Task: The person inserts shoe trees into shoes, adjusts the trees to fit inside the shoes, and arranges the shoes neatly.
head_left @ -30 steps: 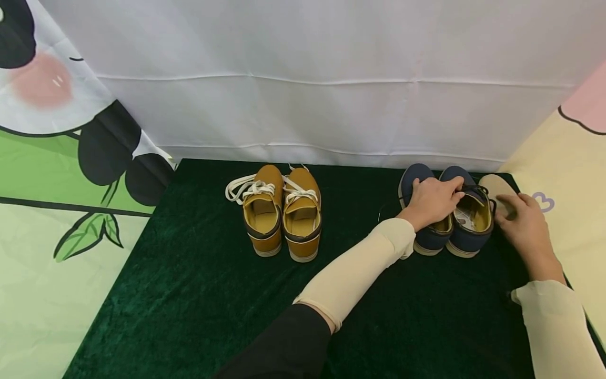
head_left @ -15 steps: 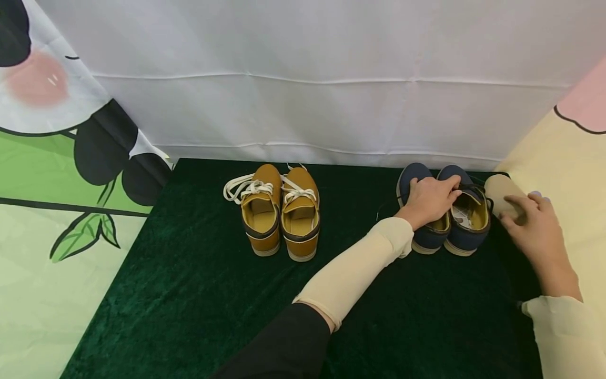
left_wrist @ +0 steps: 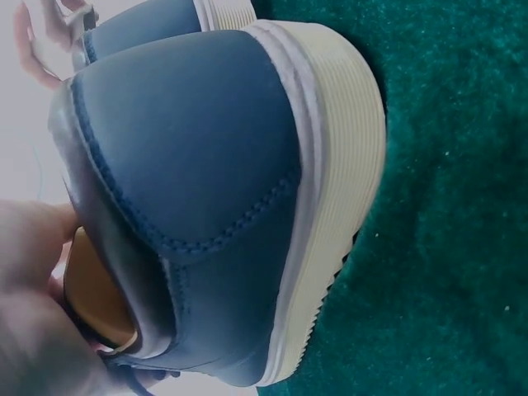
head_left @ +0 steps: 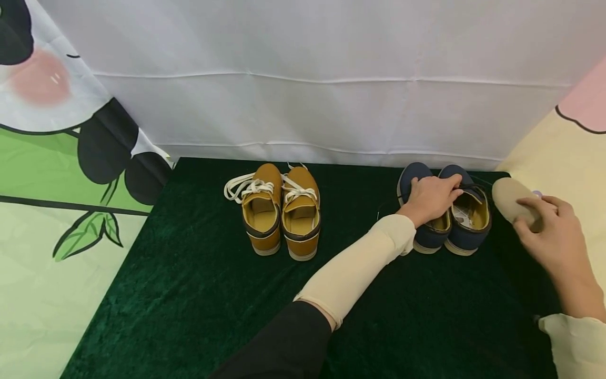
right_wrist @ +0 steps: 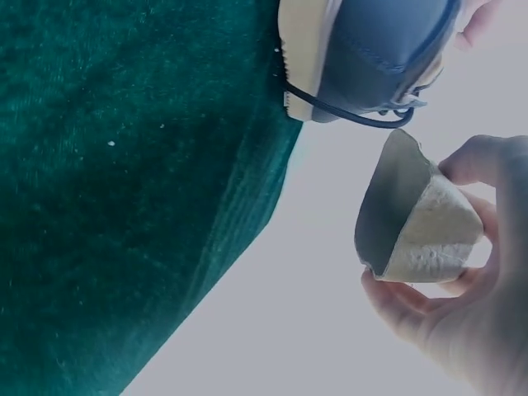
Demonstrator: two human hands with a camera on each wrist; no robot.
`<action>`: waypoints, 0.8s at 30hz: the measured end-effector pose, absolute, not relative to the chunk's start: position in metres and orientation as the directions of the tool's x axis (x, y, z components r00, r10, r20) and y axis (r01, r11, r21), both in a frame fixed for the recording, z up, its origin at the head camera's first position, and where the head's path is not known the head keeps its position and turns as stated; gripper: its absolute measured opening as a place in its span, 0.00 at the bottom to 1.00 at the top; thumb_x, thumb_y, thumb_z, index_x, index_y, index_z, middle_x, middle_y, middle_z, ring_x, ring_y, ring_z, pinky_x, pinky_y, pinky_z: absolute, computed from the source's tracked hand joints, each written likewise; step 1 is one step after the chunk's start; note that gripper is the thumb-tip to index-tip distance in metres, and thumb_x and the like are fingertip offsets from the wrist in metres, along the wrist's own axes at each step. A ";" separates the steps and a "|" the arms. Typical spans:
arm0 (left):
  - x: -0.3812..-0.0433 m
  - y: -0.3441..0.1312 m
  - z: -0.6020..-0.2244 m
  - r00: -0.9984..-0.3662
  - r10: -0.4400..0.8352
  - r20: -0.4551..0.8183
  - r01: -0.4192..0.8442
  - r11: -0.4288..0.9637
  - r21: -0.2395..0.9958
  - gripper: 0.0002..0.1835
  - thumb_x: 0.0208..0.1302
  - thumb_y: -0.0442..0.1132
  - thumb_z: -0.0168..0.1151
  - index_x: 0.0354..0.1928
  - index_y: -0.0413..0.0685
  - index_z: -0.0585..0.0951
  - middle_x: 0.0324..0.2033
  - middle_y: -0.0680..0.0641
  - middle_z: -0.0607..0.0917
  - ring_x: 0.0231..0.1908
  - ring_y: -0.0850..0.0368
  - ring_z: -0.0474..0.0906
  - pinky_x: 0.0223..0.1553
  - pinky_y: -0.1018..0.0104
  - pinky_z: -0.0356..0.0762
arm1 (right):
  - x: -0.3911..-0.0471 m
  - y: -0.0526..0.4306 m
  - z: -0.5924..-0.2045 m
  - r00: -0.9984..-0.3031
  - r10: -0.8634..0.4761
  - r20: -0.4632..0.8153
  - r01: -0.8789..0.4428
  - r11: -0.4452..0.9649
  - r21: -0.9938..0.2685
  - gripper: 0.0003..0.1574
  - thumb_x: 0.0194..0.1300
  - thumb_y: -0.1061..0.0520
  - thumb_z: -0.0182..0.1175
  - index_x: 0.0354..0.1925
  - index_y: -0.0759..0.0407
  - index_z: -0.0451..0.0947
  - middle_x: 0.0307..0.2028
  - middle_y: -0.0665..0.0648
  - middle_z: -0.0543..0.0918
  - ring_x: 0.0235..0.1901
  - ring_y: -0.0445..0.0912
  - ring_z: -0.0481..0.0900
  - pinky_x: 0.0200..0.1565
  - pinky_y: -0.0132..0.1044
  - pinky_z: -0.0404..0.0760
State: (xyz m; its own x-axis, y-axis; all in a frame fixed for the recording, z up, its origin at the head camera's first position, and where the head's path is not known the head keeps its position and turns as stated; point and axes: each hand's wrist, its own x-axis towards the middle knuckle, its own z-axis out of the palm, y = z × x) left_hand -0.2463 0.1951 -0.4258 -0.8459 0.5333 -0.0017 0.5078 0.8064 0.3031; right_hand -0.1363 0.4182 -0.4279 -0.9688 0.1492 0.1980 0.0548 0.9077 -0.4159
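Observation:
Two navy lace-up shoes with pale soles stand side by side at the back right. My left hand (head_left: pixel 433 195) lies over the pair, its fingers gripping the right-hand shoe (head_left: pixel 468 239) near the tongue, the palm over the left-hand shoe (head_left: pixel 413 176). In the left wrist view a navy heel (left_wrist: pixel 198 140) fills the middle. To their right my right hand (head_left: pixel 558 237) holds a beige, toe-shaped shoe insert (head_left: pixel 513 200) between thumb and fingers. Seen from the right wrist, the insert (right_wrist: pixel 437 239) is a thin curved shell with a hollow side, apart from the shoe.
A pair of tan shoes (head_left: pixel 301 221) with white laces stands left of centre on the dark green cloth (head_left: pixel 203 295). White fabric (head_left: pixel 303 116) hangs behind, and printed sheets (head_left: pixel 94 237) border the sides. A black lace (right_wrist: pixel 355 118) loops off the navy shoe.
The right hand has drawn the shoe insert rightward, away from the navy shoes, and turned it slightly. My left hand has kept its place on the shoes.

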 end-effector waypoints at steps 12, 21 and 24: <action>-0.249 0.199 -0.421 -0.851 0.522 -0.056 0.480 0.818 0.316 0.14 0.80 0.62 0.43 0.44 0.65 0.69 0.30 0.59 0.76 0.33 0.61 0.76 0.51 0.58 0.65 | -0.118 0.407 -0.413 -0.974 0.127 0.186 0.050 0.927 -0.371 0.29 0.71 0.54 0.52 0.66 0.65 0.70 0.75 0.82 0.55 0.73 0.80 0.53 0.69 0.79 0.55; -0.250 0.200 -0.418 -0.850 0.521 -0.080 0.474 0.821 0.318 0.14 0.78 0.64 0.45 0.46 0.66 0.70 0.33 0.59 0.78 0.34 0.61 0.76 0.52 0.58 0.66 | -0.105 0.395 -0.405 -0.968 0.093 0.235 -0.003 0.926 -0.378 0.26 0.70 0.54 0.52 0.62 0.63 0.74 0.71 0.81 0.61 0.70 0.79 0.58 0.68 0.79 0.57; -0.250 0.201 -0.419 -0.851 0.519 -0.081 0.474 0.824 0.309 0.14 0.78 0.64 0.45 0.45 0.66 0.70 0.33 0.59 0.78 0.34 0.61 0.76 0.53 0.58 0.67 | -0.100 0.393 -0.404 -0.960 0.084 0.267 -0.024 0.925 -0.378 0.25 0.69 0.54 0.53 0.60 0.63 0.76 0.69 0.80 0.65 0.67 0.77 0.60 0.64 0.78 0.60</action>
